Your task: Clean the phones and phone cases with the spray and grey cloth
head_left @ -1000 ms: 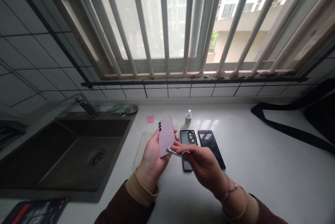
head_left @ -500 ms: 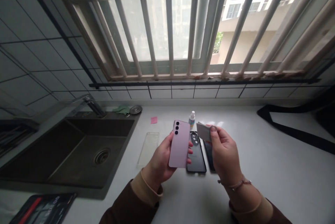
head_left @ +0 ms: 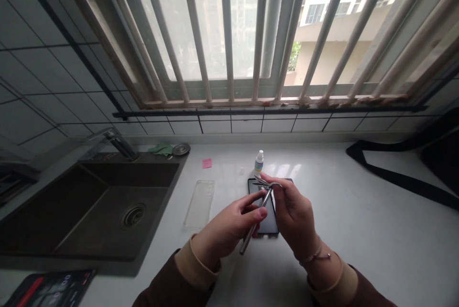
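Note:
My left hand (head_left: pixel 233 221) is closed around a phone (head_left: pixel 245 242), now tilted so that mostly its narrow metallic edge faces me. Folded grey cloth (head_left: pixel 264 182), thin and layered, is pinched in my right hand (head_left: pixel 296 209) and meets the phone's upper end. Below both hands a black phone case (head_left: pixel 268 224) lies on the counter, partly covered by them. Beside it, another dark flat object is almost wholly hidden behind my right hand. A small white-capped bottle (head_left: pixel 258 162) stands just beyond the hands.
Left of my hands lie a clear phone case (head_left: pixel 199 204) and a pink sticky note (head_left: pixel 207 163). A sink (head_left: pixel 158 230) with a faucet (head_left: pixel 121 144) fills the left side. A black strap (head_left: pixel 390 175) lies at right. A barred window (head_left: pixel 225 49) rises behind the counter.
The phone has turned from showing its pale pink back to nearly edge-on. My right hand has moved left, bringing the cloth against the phone's top end. The view has shifted slightly.

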Demonstrator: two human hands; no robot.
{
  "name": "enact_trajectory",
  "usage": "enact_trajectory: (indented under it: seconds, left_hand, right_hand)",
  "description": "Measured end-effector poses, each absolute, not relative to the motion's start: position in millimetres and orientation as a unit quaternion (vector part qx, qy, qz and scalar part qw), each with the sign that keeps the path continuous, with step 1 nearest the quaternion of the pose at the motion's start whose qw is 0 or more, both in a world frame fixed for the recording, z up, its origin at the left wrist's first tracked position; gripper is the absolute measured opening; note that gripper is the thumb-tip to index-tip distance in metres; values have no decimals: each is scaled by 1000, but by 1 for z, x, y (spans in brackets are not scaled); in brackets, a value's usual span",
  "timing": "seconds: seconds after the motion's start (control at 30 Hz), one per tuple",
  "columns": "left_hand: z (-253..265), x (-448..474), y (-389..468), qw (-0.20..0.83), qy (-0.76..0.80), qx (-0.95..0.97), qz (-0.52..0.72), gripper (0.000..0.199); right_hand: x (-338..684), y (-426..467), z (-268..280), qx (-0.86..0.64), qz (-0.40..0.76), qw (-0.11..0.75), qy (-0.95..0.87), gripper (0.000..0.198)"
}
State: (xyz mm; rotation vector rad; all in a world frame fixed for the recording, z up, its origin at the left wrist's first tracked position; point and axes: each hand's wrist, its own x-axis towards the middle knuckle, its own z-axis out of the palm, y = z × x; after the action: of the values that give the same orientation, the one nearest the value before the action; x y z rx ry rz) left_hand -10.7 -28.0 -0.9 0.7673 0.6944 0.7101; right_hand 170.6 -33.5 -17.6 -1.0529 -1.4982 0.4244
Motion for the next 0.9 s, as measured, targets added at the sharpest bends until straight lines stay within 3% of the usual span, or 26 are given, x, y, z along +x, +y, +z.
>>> enact_trajectory:
  seconds: [0.17, 0.37, 0.5, 0.67, 0.77, 0.9]
  left_hand:
    - [-5, -10, -29, 823, 318, 359, 305, 62]
    - [-10, -9, -24, 823, 368, 226, 370, 76]
    - [-2, -14, -19, 793, 381, 246, 407, 66]
    - [7, -13, -19, 816, 352, 234, 395, 34]
    - [6, -10, -19, 820, 359, 229, 383, 25]
    - [1, -6, -21, 826, 345, 240, 376, 17]
  right_hand:
    - [170, -35, -18, -384, 166, 586, -694, 34]
    - [165, -34, -18, -327, 186, 538, -754, 40]
    - [161, -39, -19, -308, 202, 544, -754, 44]
    - [164, -32, -23, -462, 297, 578, -604, 23]
    - [169, -22, -24, -519, 360, 612, -476, 39]
    - [170, -23, -21, -514, 295, 630, -502, 31]
